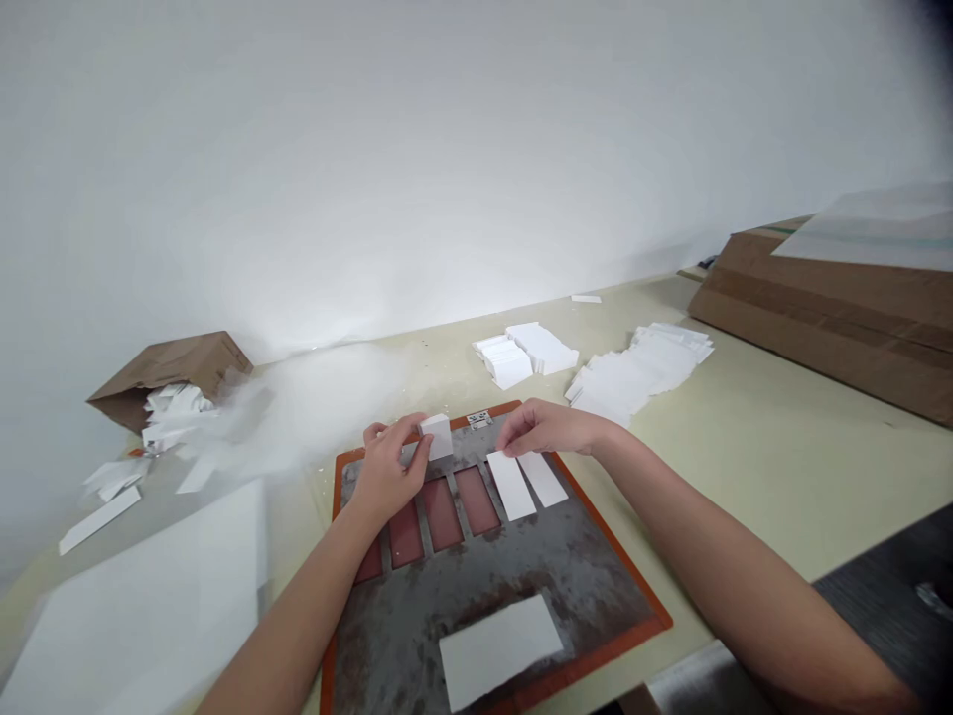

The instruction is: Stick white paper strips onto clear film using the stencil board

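A dark grey metal plate (402, 616) with an orange border lies before me, and a row of rectangular slots (445, 516) with reddish floors runs across it. Between thumb and fingers my left hand (391, 472) grips white cards (438, 435) above the upper edge of the row. My right hand (549, 427) pinches the top end of a white card (512, 489) at a slot on the right. Beside that card lies another white card (545, 480), at the right end of the row. Near the plate's lower edge rests a larger white rectangle (500, 650).
White card stacks (525, 353) and a fanned pile of cards (644, 367) sit beyond the plate. A brown paper bag (186, 362) at left spills white strips. A white foam-like sheet (149, 606) lies front left; a cardboard box (834, 308) stands at right. A wall closes the back.
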Available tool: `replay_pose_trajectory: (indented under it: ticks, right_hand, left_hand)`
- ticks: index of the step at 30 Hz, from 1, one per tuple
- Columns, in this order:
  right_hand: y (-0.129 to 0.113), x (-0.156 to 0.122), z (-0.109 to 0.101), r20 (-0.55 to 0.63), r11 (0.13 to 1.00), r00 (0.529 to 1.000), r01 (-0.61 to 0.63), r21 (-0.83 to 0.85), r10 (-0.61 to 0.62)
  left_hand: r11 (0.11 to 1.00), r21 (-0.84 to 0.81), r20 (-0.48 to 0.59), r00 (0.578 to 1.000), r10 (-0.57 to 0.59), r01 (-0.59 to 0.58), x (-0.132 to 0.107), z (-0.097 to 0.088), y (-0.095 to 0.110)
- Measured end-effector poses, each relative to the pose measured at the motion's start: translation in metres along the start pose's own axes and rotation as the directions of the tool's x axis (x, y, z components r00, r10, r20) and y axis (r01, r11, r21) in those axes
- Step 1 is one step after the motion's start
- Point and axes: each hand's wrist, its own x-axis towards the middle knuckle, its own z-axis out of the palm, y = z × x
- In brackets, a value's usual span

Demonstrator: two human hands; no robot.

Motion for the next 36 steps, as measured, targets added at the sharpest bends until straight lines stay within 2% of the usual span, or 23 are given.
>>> replay_pose_trajectory:
  ticks: [17,36]
  right_hand:
    - [0.0008,0.0004,0.0013,-0.015,1.0,1.0,-0.01,-0.019,0.01]
    - [-0.0072,-0.0042,0.0087,-0.087,0.981,0.996,-0.023,-0.191,0.006]
  left_hand:
    - [1.0,-0.014,0.008,1.0,-0.023,0.023,-0.0009,0.0005,0.0001]
    - [1.0,-0.011,0.005,1.0,-0.026,0.026,-0.0003,-0.0001,0.0009]
